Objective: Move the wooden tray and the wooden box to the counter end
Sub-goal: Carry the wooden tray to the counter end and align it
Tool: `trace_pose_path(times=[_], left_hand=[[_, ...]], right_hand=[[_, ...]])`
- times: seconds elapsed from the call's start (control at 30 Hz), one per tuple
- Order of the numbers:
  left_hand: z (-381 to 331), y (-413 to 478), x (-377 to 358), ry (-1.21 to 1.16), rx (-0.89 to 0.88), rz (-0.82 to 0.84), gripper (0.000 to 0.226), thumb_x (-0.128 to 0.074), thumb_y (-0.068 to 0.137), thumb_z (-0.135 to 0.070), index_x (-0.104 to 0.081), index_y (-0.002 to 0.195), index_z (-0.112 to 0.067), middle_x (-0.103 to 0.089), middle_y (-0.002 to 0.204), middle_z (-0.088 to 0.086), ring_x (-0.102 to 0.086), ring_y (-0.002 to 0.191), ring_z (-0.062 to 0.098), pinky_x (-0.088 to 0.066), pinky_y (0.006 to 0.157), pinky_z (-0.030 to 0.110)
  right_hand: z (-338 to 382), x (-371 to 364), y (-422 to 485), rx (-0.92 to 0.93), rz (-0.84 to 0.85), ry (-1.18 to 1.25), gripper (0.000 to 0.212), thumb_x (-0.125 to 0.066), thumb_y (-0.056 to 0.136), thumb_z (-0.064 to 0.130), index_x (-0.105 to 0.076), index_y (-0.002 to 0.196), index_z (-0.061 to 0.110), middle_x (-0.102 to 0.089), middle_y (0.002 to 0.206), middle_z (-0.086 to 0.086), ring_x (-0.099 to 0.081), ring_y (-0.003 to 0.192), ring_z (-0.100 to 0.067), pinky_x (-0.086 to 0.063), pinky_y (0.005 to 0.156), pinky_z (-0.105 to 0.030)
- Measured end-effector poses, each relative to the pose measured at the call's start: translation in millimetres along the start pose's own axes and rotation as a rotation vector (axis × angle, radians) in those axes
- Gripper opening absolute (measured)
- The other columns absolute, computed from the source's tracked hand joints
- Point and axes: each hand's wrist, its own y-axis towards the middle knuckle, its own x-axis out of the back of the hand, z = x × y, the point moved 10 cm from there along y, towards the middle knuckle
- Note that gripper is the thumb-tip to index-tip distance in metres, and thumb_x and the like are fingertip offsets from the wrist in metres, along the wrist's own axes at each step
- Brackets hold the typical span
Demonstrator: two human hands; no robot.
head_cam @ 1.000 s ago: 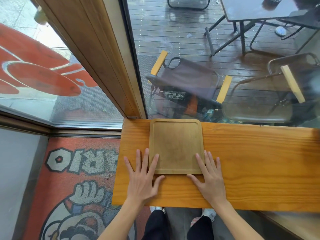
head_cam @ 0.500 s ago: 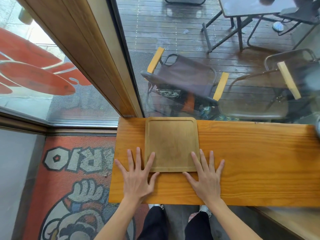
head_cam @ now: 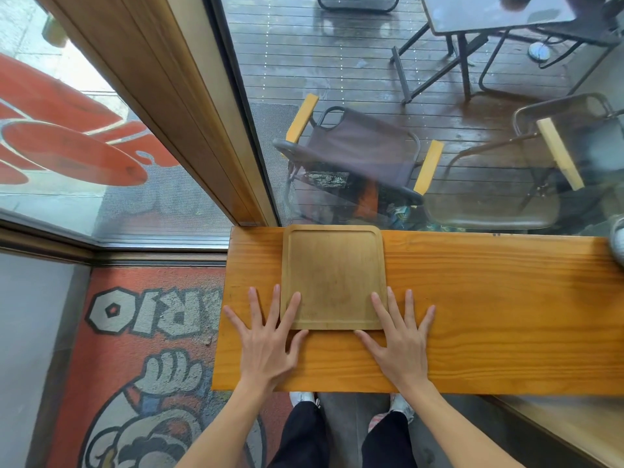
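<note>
A square wooden tray with a low rim lies flat on the orange wooden counter, near its left end and against the window. My left hand rests flat on the counter with spread fingers, its index finger overlapping the tray's front left corner. My right hand lies flat in the same way, with its index finger on the tray's front right corner. Neither hand grips anything. No wooden box is in view.
The counter's left end drops off to a floor mat with a cartoon print. A glass window runs along the counter's far edge, with chairs outside. A pale object shows at the counter's far right edge.
Both hands have drawn back slightly toward me and spread their fingers wider. The tray stays in the same place on the counter.
</note>
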Motion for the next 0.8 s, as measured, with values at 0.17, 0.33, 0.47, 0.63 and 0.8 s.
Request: trace_pose_path(times=[0.17, 0.33, 0.47, 0.63, 0.8], left_hand=[[0, 0, -2, -0.006, 0.001, 0.007, 0.069, -0.035, 0.092, -0.064, -0.038, 0.150, -0.027, -0.031, 0.160, 0.011, -0.018, 0.146, 0.052, -0.006, 0.101, 0.086], [-3, -2, -3, -0.003, -0.010, 0.019, 0.070, -0.040, 0.090, -0.064, -0.039, 0.150, -0.027, -0.032, 0.160, 0.012, -0.019, 0.145, 0.053, -0.007, 0.100, 0.086], [-1, -2, -6, -0.021, -0.008, 0.081, 0.069, -0.039, 0.091, -0.062, -0.037, 0.150, -0.029, -0.032, 0.160, 0.011, -0.019, 0.145, 0.054, -0.008, 0.099, 0.087], [2, -4, -6, -0.008, 0.002, 0.149, 0.069, -0.019, 0.095, -0.067, -0.024, 0.155, -0.034, -0.025, 0.162, 0.007, -0.013, 0.147, 0.051, -0.007, 0.101, 0.086], [3, -8, 13, -0.012, 0.038, 0.249, 0.074, -0.032, 0.094, -0.065, 0.008, 0.153, -0.045, 0.002, 0.167, 0.003, 0.009, 0.150, 0.043, -0.002, 0.109, 0.078]], right_hand=[[0, 0, 0, -0.003, -0.005, 0.017, 0.077, -0.043, 0.087, 0.071, -0.036, 0.151, 0.029, -0.034, 0.159, -0.005, -0.020, 0.149, -0.040, -0.007, 0.112, -0.076], [0, 0, -2, -0.010, 0.021, 0.025, 0.077, -0.042, 0.087, 0.072, -0.037, 0.151, 0.030, -0.035, 0.159, -0.005, -0.019, 0.150, -0.039, -0.005, 0.113, -0.075], [0, -3, -1, -0.027, 0.073, 0.048, 0.077, -0.039, 0.086, 0.072, -0.032, 0.152, 0.033, -0.032, 0.160, -0.003, -0.014, 0.152, -0.037, -0.002, 0.113, -0.074], [-2, 6, 2, -0.065, 0.120, 0.109, 0.075, -0.040, 0.085, 0.072, -0.028, 0.151, 0.038, -0.029, 0.161, 0.000, -0.005, 0.153, -0.033, 0.001, 0.114, -0.073], [2, 18, 1, -0.072, 0.294, 0.187, 0.074, -0.058, 0.089, 0.054, -0.021, 0.152, 0.041, -0.019, 0.162, 0.002, 0.005, 0.153, -0.033, 0.003, 0.114, -0.072]])
